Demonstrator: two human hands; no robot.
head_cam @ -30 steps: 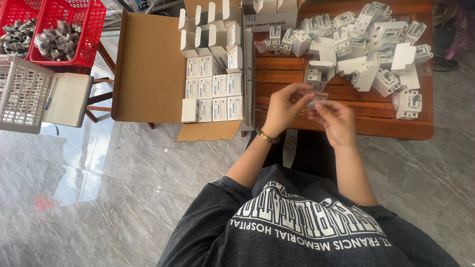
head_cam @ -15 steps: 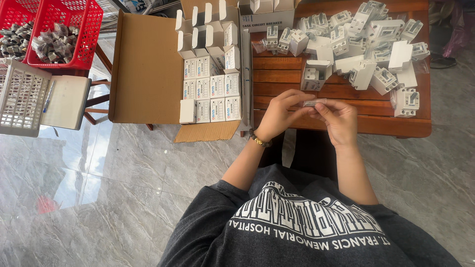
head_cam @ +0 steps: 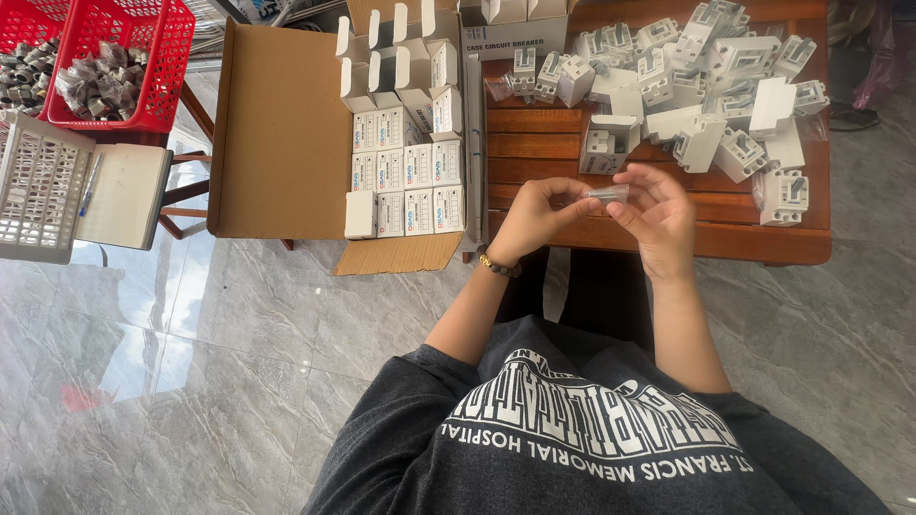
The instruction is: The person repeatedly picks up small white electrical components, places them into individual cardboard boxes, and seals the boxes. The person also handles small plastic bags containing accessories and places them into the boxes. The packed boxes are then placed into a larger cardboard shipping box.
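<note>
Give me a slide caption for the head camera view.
Left hand and right hand hold a small clear plastic packet above a brown wooden table.

White parts [head_cam: 701, 81], brown wooden table [head_cam: 763, 243], red baskets [head_cam: 119, 62], tan carton [head_cam: 281, 133], grey marble-veined floor [head_cam: 191, 381].

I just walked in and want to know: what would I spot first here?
First, the two hands, left hand and right hand, pinching a small clear packet over the brown wooden table. Behind them lies a heap of white plastic parts; a cardboard carton of small white boxes stands left.
</note>
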